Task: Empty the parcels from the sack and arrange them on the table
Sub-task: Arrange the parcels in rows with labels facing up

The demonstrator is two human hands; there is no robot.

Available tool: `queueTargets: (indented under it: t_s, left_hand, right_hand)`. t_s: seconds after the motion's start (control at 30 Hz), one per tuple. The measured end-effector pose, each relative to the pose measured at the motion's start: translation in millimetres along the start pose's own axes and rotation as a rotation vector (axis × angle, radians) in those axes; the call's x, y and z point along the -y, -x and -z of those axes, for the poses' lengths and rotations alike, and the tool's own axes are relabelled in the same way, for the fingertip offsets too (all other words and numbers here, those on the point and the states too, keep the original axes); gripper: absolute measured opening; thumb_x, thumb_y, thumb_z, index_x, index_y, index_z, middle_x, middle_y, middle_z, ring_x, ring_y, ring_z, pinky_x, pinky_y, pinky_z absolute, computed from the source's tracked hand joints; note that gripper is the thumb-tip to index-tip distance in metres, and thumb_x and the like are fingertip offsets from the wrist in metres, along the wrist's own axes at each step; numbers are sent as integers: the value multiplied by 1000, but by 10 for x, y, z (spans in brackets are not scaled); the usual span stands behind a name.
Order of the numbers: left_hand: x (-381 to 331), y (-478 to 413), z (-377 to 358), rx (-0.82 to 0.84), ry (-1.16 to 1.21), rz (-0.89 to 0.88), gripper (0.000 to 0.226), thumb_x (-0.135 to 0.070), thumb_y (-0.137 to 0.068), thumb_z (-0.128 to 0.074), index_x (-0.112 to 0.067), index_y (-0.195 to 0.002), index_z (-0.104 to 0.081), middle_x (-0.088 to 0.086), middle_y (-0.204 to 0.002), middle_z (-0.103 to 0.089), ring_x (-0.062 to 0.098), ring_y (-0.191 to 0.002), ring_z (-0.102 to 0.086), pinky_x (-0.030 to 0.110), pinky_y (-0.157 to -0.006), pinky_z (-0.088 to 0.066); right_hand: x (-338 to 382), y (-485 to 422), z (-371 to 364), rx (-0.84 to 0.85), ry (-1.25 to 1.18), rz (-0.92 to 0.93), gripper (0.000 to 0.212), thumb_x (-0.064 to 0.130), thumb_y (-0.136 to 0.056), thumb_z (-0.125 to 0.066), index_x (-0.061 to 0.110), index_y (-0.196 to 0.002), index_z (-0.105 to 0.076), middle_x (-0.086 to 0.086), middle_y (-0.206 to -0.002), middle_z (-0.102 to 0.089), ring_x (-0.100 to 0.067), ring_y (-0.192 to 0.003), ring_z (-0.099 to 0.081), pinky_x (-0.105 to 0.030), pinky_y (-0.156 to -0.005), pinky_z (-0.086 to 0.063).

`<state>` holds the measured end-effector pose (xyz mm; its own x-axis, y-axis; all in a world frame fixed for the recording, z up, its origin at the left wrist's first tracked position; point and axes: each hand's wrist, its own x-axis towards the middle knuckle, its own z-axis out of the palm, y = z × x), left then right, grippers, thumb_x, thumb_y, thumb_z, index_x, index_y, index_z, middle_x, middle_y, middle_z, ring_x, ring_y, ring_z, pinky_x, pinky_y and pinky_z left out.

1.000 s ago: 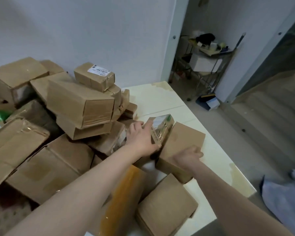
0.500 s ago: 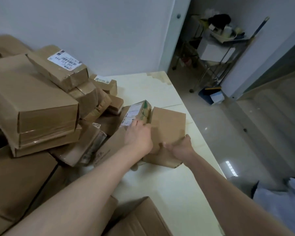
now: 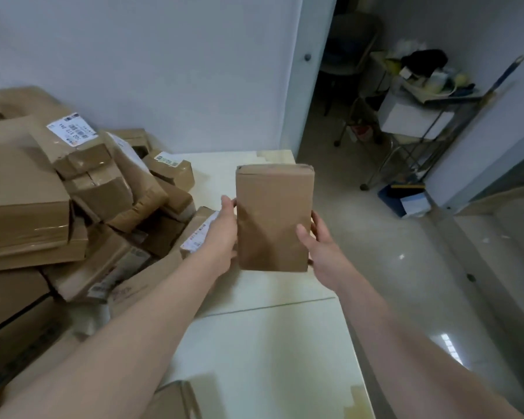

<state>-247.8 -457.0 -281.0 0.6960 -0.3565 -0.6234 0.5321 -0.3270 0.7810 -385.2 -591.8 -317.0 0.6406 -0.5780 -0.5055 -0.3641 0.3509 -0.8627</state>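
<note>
Left grip [image 3: 223,237], right grip [image 3: 318,246] clasp brown box [image 3: 274,219] by sides, mid-frame; maybe clear of surface [image 3: 270,343], I can't tell. Risk: forearm nudges left pile [image 3: 25,201], parcels slide.

Parcel pile [image 3: 25,207]: cut off at left edge, lower boxes buried under upper ones. Shipping label [image 3: 71,130]: print too small to read. Labelled parcel [image 3: 198,234]: partly covered by left hand [image 3: 221,237]. Right hand [image 3: 318,246]: fingers mostly hidden behind held parcel [image 3: 273,219] (thumb in plain sight). Box at bottom edge [image 3: 176,400]: cropped. Table [image 3: 270,343]: far part hidden behind held parcel, left part under pile. Cart clutter [image 3: 424,71]: blurred, unidentifiable.
</note>
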Motion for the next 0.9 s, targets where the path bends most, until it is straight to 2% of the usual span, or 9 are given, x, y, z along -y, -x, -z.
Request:
queueTargets:
  t_s: [0.07,0.17,0.23,0.3,0.43,0.57,0.7,0.8,0.9]
  left_hand:
    - [-54,-22,2,-9,272,59,58,-71,-93,-21,-35,-115,-60,-7,-114,-65,18,-113,-59,54,-104,-40]
    - [79,-135,68,-41,310,125,61,-71,-90,-27,-29,-119,-62,0,-114,-69,24,-108,-63,61,-98,-43]
    - [199,-206,75,-13,305,194,56,-68,-89,-39,-25,-115,-65,5,-107,-73,30,-99,-69,61,-89,-50]
    - [276,-227,53,0,188,241,53,-66,-89,-48,-22,-113,-66,7,-104,-73,30,-96,-69,53,-88,-54]
    - [267,-333,-59,46,50,218,50,-64,-92,-44,-23,-112,-66,4,-108,-67,26,-100,-64,42,-93,-53]
    - [100,-528,-128,79,-44,149,50,-64,-95,-36,-23,-107,-63,-4,-114,-63,20,-110,-58,37,-102,-44]
    - [10,-867,-151,110,-162,0,65,-73,-87,-27,-38,-138,-46,-15,-137,-48,15,-129,-43,43,-112,-32]
    - [130,-1026,-18,-210,-530,-176,62,-65,-88,-41,-32,-140,-45,1,-143,-44,26,-134,-36,46,-113,-28]
    - [313,-1049,155,-411,-934,-84,78,-61,-78,-63,-31,-142,-30,14,-155,-14,36,-142,-9,61,-114,-11]
  right_hand:
    - [153,-54,103,47,76,83,65,6,-94,-59,47,-140,-37,30,-120,-49,6,-102,-49,-27,-94,-34]
    - [104,-171,188,17,212,-14,69,-7,-90,-46,50,-128,-52,10,-141,-42,-10,-122,-41,-33,-88,-39]
    - [-57,-233,212,1,154,-155,50,5,-94,-45,48,-115,-59,6,-142,-45,-20,-123,-46,-46,-88,-49]
    - [-143,-226,181,5,5,-289,18,34,-98,-51,42,-110,-62,4,-135,-54,-27,-114,-54,-54,-86,-53]
    - [-90,-295,143,85,-116,-379,54,73,-85,-46,33,-113,-67,0,-113,-69,-29,-102,-64,-59,-81,-54]
    - [76,-505,112,45,-167,-351,55,62,-80,-65,31,-125,-60,-3,-120,-68,-30,-108,-65,-55,-76,-56]
    - [288,-908,30,-63,-64,-259,69,57,-81,-65,44,-143,-35,10,-138,-52,-25,-126,-51,-64,-89,-48]
    - [275,-1175,-142,-131,91,-372,91,58,-81,-65,48,-150,-6,9,-154,-26,-32,-137,-33,-61,-78,-54]
    - [251,-1492,-289,-178,-19,-331,80,47,-90,-60,40,-152,-9,2,-151,-30,-35,-127,-45,-54,-72,-59]
